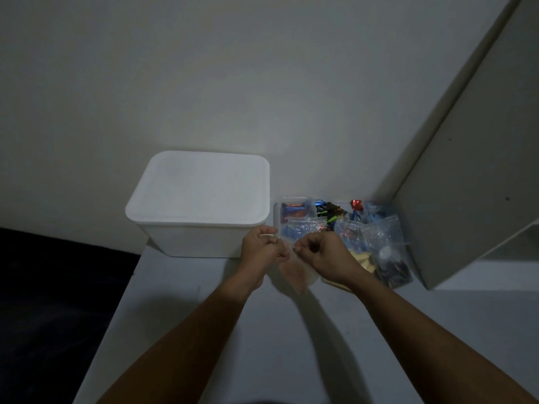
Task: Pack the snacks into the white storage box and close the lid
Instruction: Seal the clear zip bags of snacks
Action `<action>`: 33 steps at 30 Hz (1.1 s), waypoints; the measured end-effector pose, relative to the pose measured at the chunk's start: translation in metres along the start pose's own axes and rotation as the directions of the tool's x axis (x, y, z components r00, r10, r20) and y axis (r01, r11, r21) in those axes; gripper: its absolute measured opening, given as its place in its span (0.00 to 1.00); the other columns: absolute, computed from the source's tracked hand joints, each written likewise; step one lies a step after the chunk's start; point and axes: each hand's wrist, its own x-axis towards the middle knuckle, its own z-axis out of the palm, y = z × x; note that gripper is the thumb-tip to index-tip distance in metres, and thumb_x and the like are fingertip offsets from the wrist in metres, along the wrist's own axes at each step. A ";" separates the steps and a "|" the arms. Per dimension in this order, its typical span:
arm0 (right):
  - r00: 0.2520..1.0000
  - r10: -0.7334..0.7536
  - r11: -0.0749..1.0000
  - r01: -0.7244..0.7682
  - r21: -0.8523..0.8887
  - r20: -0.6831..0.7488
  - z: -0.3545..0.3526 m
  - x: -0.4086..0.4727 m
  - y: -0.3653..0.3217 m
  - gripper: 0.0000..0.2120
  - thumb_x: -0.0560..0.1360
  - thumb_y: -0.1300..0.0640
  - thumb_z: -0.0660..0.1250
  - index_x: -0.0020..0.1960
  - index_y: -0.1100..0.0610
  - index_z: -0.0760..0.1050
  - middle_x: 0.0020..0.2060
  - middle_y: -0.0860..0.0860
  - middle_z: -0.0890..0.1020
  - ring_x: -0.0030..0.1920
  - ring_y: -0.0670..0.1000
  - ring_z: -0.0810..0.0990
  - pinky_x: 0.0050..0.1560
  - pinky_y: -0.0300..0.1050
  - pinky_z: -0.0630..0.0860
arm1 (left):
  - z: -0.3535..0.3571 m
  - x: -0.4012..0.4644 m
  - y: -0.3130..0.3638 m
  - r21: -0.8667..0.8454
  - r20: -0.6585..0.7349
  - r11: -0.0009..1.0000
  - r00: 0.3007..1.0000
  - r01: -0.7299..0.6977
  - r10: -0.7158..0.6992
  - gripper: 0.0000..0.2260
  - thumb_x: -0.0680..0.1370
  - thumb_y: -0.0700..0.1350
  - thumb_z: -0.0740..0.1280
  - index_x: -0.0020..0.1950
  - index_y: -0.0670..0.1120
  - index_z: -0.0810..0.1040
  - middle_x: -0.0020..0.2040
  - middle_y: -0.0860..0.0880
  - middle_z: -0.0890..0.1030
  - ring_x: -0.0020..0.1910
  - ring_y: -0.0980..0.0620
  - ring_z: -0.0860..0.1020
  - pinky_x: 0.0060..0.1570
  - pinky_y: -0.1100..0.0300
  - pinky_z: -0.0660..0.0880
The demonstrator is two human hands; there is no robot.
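Observation:
The white storage box (186, 240) stands on the table's far left corner with its white lid (201, 188) resting on top. Right of it lies a pile of snacks (344, 225) in clear zip bags and coloured wrappers against the wall. My left hand (261, 252) and my right hand (323, 256) meet just in front of the box's right corner. Both pinch the top edge of a clear bag of brownish snacks (294, 274), which hangs down between them, blurred.
The white table (262, 345) ends at a left edge with a dark floor (52, 287) below. A grey shelf unit (472, 176) leans in on the right, next to the snack pile. A plain wall stands directly behind the box.

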 end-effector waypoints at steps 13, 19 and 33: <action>0.998 -0.053 0.980 0.061 -0.189 0.044 0.005 0.000 -0.010 0.05 0.73 0.57 0.71 0.49 0.53 0.82 0.39 0.45 0.83 0.38 0.43 0.79 0.41 0.43 0.79 | -0.010 -0.001 0.010 -0.063 -0.041 0.997 0.998 0.036 -0.039 0.12 0.69 0.29 0.67 0.48 0.41 0.76 0.45 0.37 0.81 0.42 0.41 0.82 0.44 0.52 0.82; 0.999 -0.034 0.963 0.034 -0.269 0.005 0.011 0.011 -0.008 0.08 0.74 0.63 0.68 0.50 0.55 0.84 0.43 0.50 0.86 0.43 0.47 0.82 0.48 0.49 0.81 | -0.025 0.007 0.007 -0.051 -0.158 0.996 0.984 0.075 -0.083 0.05 0.73 0.34 0.65 0.40 0.42 0.79 0.38 0.40 0.81 0.35 0.45 0.79 0.40 0.52 0.80; 0.997 0.013 0.960 0.007 -0.279 0.070 0.006 0.019 -0.002 0.09 0.75 0.66 0.67 0.50 0.56 0.83 0.44 0.50 0.84 0.45 0.47 0.81 0.51 0.46 0.80 | -0.023 0.014 -0.020 0.201 -0.026 0.975 0.994 -0.099 0.106 0.04 0.71 0.36 0.73 0.45 0.40 0.85 0.38 0.47 0.83 0.37 0.53 0.79 0.38 0.62 0.73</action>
